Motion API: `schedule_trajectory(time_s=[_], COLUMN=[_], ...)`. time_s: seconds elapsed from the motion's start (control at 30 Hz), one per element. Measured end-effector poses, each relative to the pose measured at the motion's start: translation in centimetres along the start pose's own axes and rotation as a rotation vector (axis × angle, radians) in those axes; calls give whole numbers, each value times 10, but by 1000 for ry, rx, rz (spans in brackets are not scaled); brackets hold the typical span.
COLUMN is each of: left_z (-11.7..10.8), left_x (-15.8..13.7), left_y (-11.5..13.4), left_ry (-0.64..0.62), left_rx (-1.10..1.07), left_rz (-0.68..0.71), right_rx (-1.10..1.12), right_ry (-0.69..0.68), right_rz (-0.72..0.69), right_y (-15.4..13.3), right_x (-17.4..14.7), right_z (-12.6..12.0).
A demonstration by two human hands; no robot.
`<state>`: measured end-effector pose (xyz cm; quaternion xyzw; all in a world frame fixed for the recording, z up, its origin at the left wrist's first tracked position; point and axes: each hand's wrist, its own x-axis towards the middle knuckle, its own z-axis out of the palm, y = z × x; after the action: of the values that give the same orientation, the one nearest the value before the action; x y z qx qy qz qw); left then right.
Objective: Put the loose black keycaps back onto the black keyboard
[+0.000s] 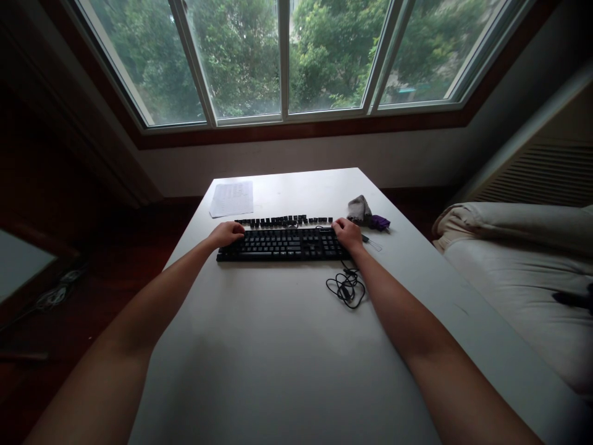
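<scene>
A printed paper sheet [232, 199] lies at the white table's [278, 327] far-left corner, its lines too small to read. Next, the left hand [227, 235] curls at the far-left corner of the black keyboard [285, 242], which lies across the table's middle; its legends are illegible. Loose keycaps [283, 220] line up just beyond it, toward the table's far edge. A tangled black cable [345, 289] lies by the right forearm. The right hand [347, 233] bends its fingers at the keyboard's far-right corner, covering part of it; whether either hand pinches anything, I cannot tell. Grey cloth [358, 209] and a purple bundle [380, 222] sit toward the right edge, near a thin wire tool [365, 239] partly hidden by that hand.
</scene>
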<state>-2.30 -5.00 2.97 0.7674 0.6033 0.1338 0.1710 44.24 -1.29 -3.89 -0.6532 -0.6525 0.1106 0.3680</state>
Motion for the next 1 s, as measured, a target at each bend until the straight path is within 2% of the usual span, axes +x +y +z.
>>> schedule_trajectory(time_s=[0.13,0.3,0.67,0.87,1.0], left_z=[1,0,3,16,22], left_x=[-3,-4,-1,1,3], left_y=[3,4,1,2,2], left_ry=[47,22,52,164,208], left_rx=[74,94,112,103,92], left_rz=[51,90,69,-38,-205], right_rx=[0,1,5,-4,-3], right_ry=[-9,-7,2,2,3], right_rz=[12,9,0,-10,-10], right_y=[-4,-5,0,2,3], right_x=[-1,-1,1,1,1], right_z=[-3,-4,0,0,1])
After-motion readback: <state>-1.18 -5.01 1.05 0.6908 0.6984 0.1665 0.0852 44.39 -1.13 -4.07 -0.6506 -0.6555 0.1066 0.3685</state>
